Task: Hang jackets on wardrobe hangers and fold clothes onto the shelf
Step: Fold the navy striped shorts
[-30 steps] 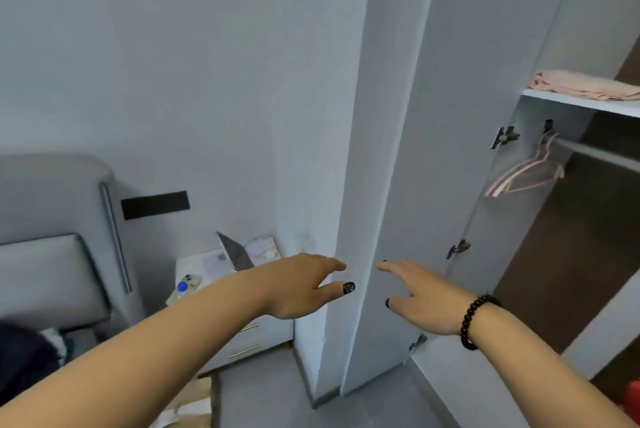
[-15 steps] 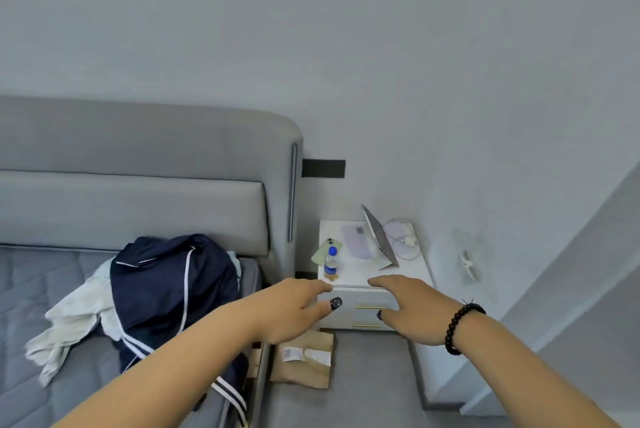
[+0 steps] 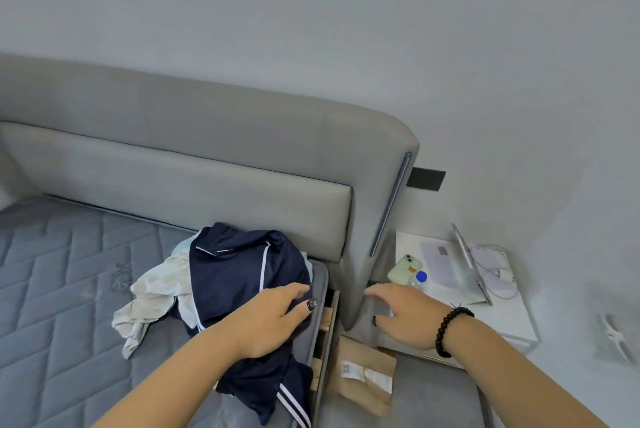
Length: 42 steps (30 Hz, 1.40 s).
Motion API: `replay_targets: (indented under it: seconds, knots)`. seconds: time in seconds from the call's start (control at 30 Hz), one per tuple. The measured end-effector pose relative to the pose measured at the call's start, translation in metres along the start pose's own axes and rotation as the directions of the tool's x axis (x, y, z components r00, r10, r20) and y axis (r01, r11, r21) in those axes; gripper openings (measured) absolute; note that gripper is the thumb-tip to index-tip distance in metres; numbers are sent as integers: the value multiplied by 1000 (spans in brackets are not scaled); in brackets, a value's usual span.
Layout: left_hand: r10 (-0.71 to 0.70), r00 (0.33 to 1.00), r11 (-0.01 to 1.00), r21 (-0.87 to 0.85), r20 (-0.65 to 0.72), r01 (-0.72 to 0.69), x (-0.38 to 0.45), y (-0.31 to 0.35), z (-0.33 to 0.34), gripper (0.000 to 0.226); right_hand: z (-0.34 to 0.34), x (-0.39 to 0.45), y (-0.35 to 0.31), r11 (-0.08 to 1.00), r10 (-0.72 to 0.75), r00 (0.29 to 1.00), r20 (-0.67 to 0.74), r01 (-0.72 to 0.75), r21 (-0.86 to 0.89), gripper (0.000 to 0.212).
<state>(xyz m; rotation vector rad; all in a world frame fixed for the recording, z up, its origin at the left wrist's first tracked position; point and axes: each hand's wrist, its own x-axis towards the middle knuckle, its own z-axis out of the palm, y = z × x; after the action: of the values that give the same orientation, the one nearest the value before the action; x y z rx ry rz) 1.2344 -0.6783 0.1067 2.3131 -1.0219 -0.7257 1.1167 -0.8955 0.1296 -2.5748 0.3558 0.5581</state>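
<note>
Navy jacket (image 3: 239, 275) lies bunched on the bed (image 3: 62, 275), right under my left hand (image 3: 273, 318). Both hands are open and hold nothing; the right hand (image 3: 403, 315) hangs beside it. I should grab the collar, not the sleeve.

The view swings left off the wardrobe. The navy jacket (image 3: 242, 275) now sits centre frame, under the left hand (image 3: 273, 320).

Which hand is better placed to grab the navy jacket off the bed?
Left. The left hand is open right over the navy jacket on the mattress. The right hand, also open, is off the bed, in front of the nightstand.
</note>
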Motion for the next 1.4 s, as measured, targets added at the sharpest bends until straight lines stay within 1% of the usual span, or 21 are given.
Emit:
replay_targets:
  seconds: [0.1, 0.23, 0.33, 0.43, 0.57, 0.77, 0.9, 1.0, 1.1, 1.13, 1.17, 1.23, 1.27, 1.33, 1.37, 1.4]
  knots:
    - [-71, 997, 996, -47, -18, 70, 6, -33, -11, 50, -3, 42, -21, 998, -48, 999, 22, 49, -26, 50]
    - [-171, 984, 976, -144, -47, 163, 24, -76, -27, 60, -6, 106, -40, 995, -96, 994, 53, 98, -36, 48]
    - [-231, 970, 960, -180, -74, 215, 47, -105, -40, 50, -6, 166, -46, 992, -114, 989, 90, 119, -50, 49]
    - [-286, 954, 941, -214, -90, 262, 79, -129, -52, 49, -2, 233, -45, 993, -111, 985, 134, 114, -16, 51]
    - [-353, 932, 907, -271, -79, 321, 129, -163, -61, 49, 11, 319, -39, 994, -45, 985, 169, 26, 110, 60]
    - [-426, 902, 851, -368, -65, 376, 196, -216, -53, 47, 50, 436, -19, 964, 98, 970, 224, -149, 220, 59]
    - [-481, 875, 810, -411, -55, 419, 218, -241, -48, 44, 72, 491, -17, 956, 138, 975, 173, -177, 233, 54]
    - [-528, 849, 756, -473, -30, 453, 228, -255, -43, 37, 91, 531, -17, 965, 117, 982, 149, -148, 216, 60]
    - [-554, 833, 718, -520, -22, 463, 233, -268, -37, 27, 110, 560, -22, 967, 53, 993, 106, -78, 242, 74]
    - [-560, 828, 708, -532, -22, 465, 232, -271, -35, 24, 116, 566, -24, 969, 38, 994, 98, -60, 240, 72]
    - [-568, 823, 696, -546, -19, 467, 231, -274, -35, 20, 120, 572, -27, 973, 28, 995, 99, -49, 224, 63]
    - [-591, 806, 655, -592, -14, 470, 228, -282, -33, 15, 125, 580, -35, 982, 4, 994, 113, -26, 186, 25]
    - [-608, 794, 619, -633, -10, 466, 226, -285, -32, 14, 126, 580, -40, 981, -25, 994, 103, 4, 194, 11]
    - [-651, 759, 513, -728, 14, 454, 222, -288, -32, 16, 123, 577, -52, 965, -91, 993, 78, 68, 254, 39]
    - [-674, 738, 455, -767, 36, 453, 219, -288, -33, 17, 118, 573, -60, 942, -132, 989, 70, 104, 319, 45]
    - [-692, 719, 405, -795, 55, 451, 217, -288, -34, 18, 113, 566, -68, 914, -179, 982, 58, 144, 379, 47]
